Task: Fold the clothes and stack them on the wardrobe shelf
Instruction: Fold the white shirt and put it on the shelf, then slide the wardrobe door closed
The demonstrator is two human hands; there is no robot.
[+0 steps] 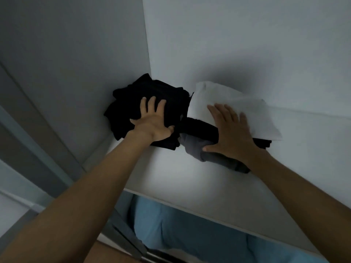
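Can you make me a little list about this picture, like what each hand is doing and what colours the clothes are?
place: white wardrobe shelf
left hand: presses flat on the black pile in the corner
right hand: spread flat over the second stack
second stack: white garment on top, black layer under it, grey garment sticking out lowest
under shelf: blue fabric

Back panel (247, 44): plain white, beyond the left hand (152, 122) and right hand (231, 133); a soft dark shadow above the right hand.
Side panel (76, 54): pale grey, left of the left hand, meeting the back panel in a corner.
Shelf (171, 177): white board, brightest patch nearer than the hands.
Grey frame strips (28, 111): slanting, far left of the left hand.
Light blue fabric (190, 234): below the shelf's front edge.
Light: dim, cool.
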